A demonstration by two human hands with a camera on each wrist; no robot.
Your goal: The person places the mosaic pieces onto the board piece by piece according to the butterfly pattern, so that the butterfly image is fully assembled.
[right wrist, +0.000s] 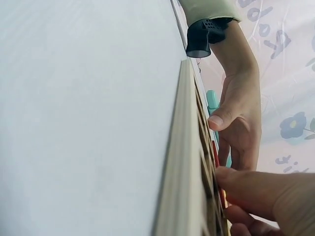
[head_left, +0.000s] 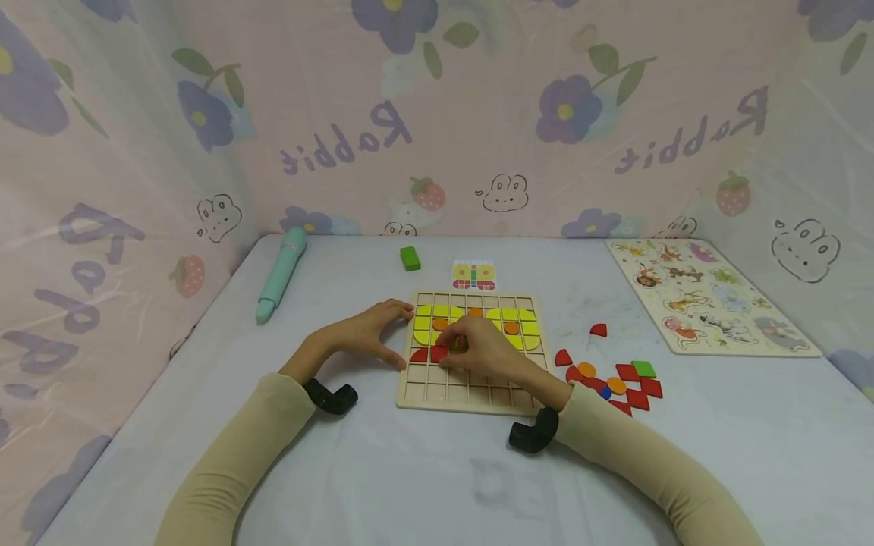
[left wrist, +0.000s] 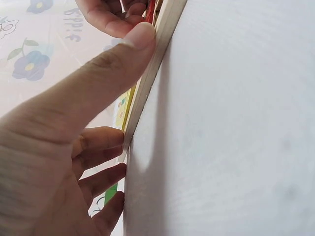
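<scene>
Floral bunny cloth (head_left: 505, 193) hangs behind a white tabletop (head_left: 410, 485). R hand (head_left: 481, 349) pinches a red pc (head_left: 440, 354), thumb & fingers nearly together; pc sits under the fingertips, L side of grid board (head_left: 437, 393), just R of a red qtr-circle (head_left: 419, 356). L hand (head_left: 372, 330) is spread wide, thumb at board's L edge. Yellow pcs (head_left: 503, 313) w/ orange discs (head_left: 511, 327) lie on the board's far half; pattern card (head_left: 474, 277) just beyond. Loose pcs (head_left: 638, 400) R of board; animal puzzle (head_left: 690, 302) far R; green block (head_left: 410, 258) far; mint wand (head_left: 281, 277) far L.
</scene>
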